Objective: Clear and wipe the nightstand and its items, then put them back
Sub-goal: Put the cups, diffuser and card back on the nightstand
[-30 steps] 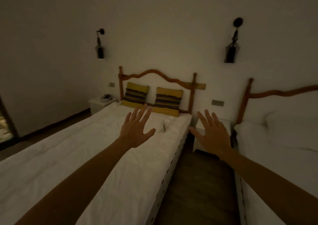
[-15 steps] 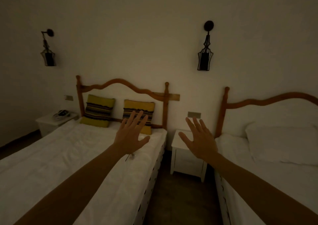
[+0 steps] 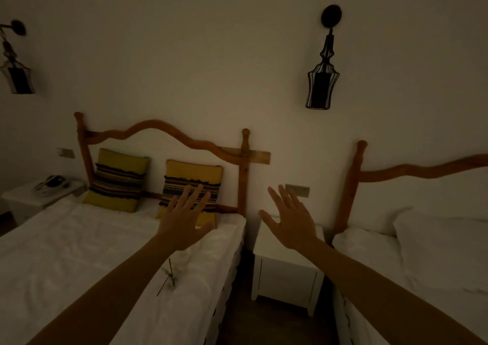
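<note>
**Two empty hands held out in a dim bedroom**

The room is dark. Both arms reach forward. The left hand point(image 3: 184, 219) is up in the air over the left bed point(image 3: 79, 252), with its fingers spread wide, and it holds nothing. The right hand point(image 3: 291, 219) is up too, fingers spread and apart, holding nothing. It hangs in front of the white nightstand point(image 3: 286, 273), which stands between the two beds, by the wall. A small sprig point(image 3: 169, 278) lies on the left bed's white cover. Two yellow striped pillows point(image 3: 118, 179) lean on the wooden headboard point(image 3: 158, 128). A black wall lamp point(image 3: 322, 80) hangs above. Another nightstand point(image 3: 23, 199) far left has a phone point(image 3: 51, 182) on it
</note>
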The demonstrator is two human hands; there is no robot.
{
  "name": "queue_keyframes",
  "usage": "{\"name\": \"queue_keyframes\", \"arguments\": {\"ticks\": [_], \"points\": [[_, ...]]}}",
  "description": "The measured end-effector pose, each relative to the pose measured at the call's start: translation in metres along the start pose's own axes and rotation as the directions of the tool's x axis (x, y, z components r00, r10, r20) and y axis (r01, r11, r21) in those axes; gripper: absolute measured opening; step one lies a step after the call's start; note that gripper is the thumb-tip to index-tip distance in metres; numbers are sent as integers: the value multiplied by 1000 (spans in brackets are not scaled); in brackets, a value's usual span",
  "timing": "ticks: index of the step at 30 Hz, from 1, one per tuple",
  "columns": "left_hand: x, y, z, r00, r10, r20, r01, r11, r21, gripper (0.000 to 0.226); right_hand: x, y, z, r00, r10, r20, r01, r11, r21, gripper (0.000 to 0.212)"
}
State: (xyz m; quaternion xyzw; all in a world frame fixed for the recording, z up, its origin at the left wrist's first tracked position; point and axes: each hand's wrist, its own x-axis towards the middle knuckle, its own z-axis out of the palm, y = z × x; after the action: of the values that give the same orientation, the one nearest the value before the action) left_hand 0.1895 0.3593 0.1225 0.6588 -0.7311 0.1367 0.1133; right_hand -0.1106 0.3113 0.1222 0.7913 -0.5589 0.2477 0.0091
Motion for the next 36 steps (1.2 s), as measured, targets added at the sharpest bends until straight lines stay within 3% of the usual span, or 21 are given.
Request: {"name": "queue_keyframes", "arguments": {"ticks": [5,9,12,16,20,24,29,36], "points": [[116,-54,56,999,-48,2,48,998,-42,86,130,11,62,999,11,38,-12,1000,26,80],[190,-91,77,1000,-28,-8,28,997,-66,102,214,2,93,999,-12,37,10,999,47,81],[240,-120,96,998,-56,30,59,994,-96,88,272,-3,125,997,-20,75,12,994,108,82],[259,-160,138,995,-63,82,71,993,-95,81,316,-6,184,983,-86,159,57,983,175,78],[261,-198,186,956,-202,215,244,951,-191,82,353,-8,252,930,-134,342,42,964,262,83],[249,-229,255,861,-292,416,418,873,-252,86,386,-13,344,767,-296,570,190,952,238,80],[255,-242,348,681,-392,619,620,758,-202,80,426,-19,467,467,-337,817,309,928,207,84],[262,-235,496,401,-502,766,843,529,-95,87,435,-3,628,214,-332,919,248,928,278,89]]}}
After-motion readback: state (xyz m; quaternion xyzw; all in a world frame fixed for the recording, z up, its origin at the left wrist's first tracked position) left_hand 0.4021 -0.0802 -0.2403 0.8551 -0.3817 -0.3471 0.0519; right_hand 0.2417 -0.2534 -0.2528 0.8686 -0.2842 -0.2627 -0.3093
